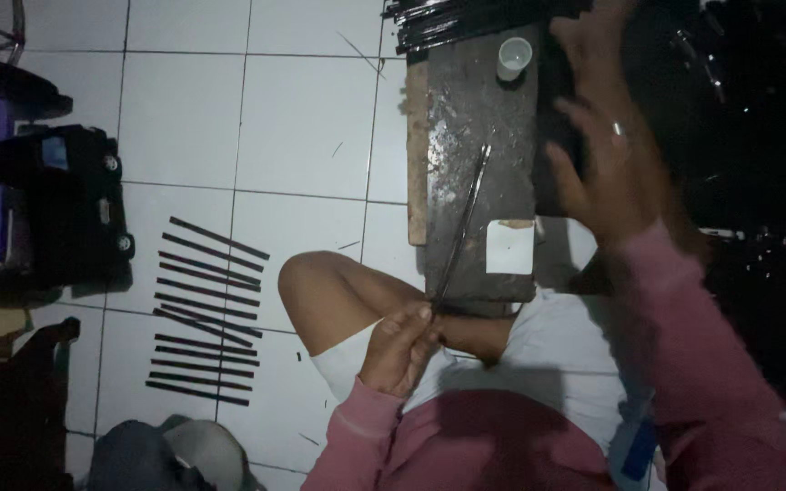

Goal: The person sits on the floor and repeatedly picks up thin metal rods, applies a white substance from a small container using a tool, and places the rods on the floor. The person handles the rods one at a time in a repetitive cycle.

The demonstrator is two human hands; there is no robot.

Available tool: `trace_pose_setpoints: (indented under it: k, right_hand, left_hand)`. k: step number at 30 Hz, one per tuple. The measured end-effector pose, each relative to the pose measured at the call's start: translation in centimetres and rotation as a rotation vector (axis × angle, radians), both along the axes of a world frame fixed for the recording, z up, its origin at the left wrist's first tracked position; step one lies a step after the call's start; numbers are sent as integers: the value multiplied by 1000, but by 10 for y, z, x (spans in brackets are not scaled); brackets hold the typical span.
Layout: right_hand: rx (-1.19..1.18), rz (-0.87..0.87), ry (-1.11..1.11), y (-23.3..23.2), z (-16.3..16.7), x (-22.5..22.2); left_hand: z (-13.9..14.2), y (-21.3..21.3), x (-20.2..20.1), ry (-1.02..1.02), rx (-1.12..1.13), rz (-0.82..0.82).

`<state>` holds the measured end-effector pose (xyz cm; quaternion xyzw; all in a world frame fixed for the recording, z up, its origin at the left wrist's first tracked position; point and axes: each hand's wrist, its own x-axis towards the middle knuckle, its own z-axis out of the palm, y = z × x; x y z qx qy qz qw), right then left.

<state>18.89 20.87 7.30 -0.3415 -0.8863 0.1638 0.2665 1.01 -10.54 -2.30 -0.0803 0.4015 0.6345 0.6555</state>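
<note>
Head camera view, looking down at a person seated on a white tiled floor [302, 118] in dim light. Left hand [399, 347], in a pink sleeve, sits low at centre with fingers pinched shut around the near end of a thin black strip [462, 227]. That strip runs away from the hand, up and slightly right, lying along a dark wooden block [479, 118]; the grip seems to steady the strip flat on the block as a work surface. Right hand [607, 159] is raised to the right of the block, fingers spread wide and blurred, holding nothing that can be made out; a ring shows on one finger.

On the block, near its far end, stands a small white cup [514, 56], within easy reach. Near the block's closer end lies a pale square patch [509, 246], perhaps paper. The block rests just beyond the person's bent bare knee [320, 291], close to the body.

Past the block's far end lies a bundle of long black strips [466, 20]. To the left, on the tiles, short black strips [204, 309] lie side by side in a loose row, apart from the block, as if sorted. Farther left sit a dark toy car [65, 205] and other dim objects too dark to identify. To the right is a large black mass, unclear.
</note>
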Motion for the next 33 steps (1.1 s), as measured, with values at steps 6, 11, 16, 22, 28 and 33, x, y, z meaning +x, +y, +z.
trace_pose_setpoints:
  k: [6,11,16,22,28,33]
  right_hand:
    - [222,15,-146,66,14,-68]
    - [366,72,-269,90,0,-81]
    - [27,118,-181,105,-27,-93]
    - [-107,54,-215,110,-29,-92]
    - [229,84,-120,101,1,-81]
    - [16,46,-5,93,21,-70]
  left_hand:
    - [13,8,6,-2,-148,-34]
    - [21,9,15,-41,-51,-28]
    - [19,14,21,-97,25,10]
    - [15,13,21,-69,-86,-13]
    - [20,12,26,-41,40,-77]
    - [17,17,30,-85,73,-34]
